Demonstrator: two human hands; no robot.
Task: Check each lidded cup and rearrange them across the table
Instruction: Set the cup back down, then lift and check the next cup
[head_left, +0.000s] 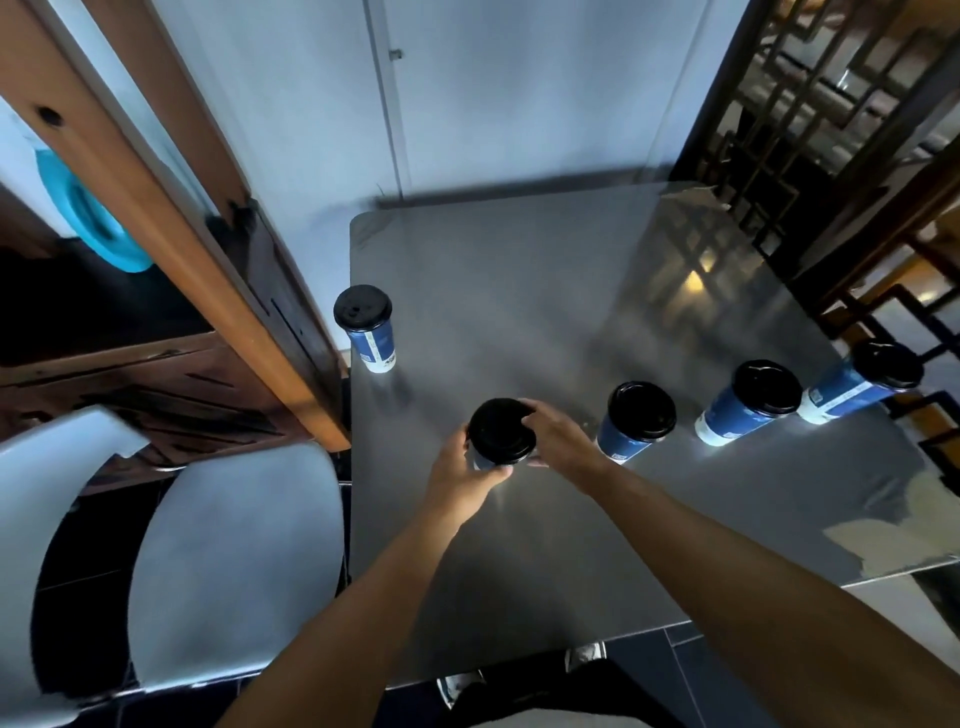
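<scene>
While four blue paper cups stand apart on the grey table (545, 291), left hand (457, 470) and right hand (558, 441) clamp fingers round the black-lidded blue paper cup (501, 432).

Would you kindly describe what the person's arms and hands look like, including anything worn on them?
Both forearms are bare, with no sleeves in view. The left hand and right hand show no gloves, watch, bracelets or rings that I can make out.
</scene>
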